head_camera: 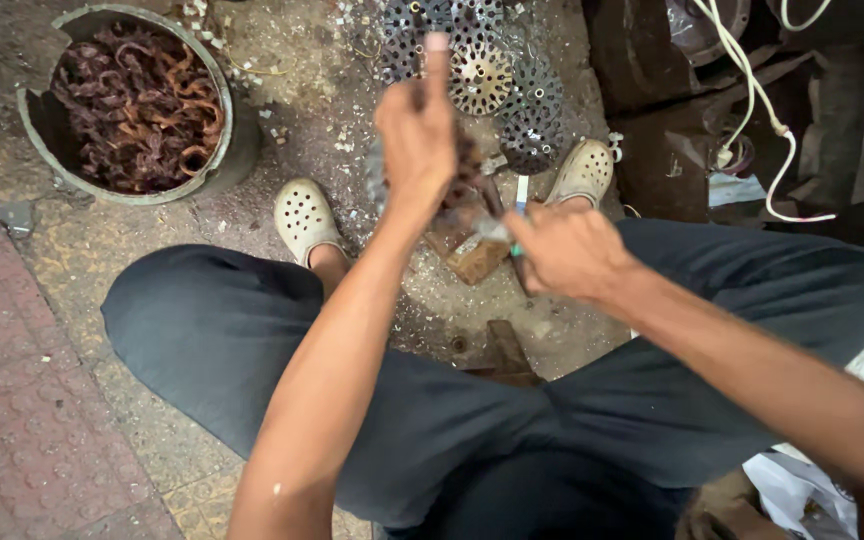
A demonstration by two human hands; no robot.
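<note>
Your left hand [417, 140] covers most of the dark, blurred bundle [465, 170] it grips, so its make-up cannot be told. Your right hand [567, 250] hides the handle of a tool [497, 215], motion-blurred at its tip. The picture's top edge cuts the perforated metal discs [482, 75] and the white cable [752, 90].

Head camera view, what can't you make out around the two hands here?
- Item in the left hand: motion-blurred and covered by the fingers.
- Tool in the right hand: only a blurred tip and a bit of handle show.
- Wooden block: partly behind both hands.
- White cable: cut off by the top edge.
</note>
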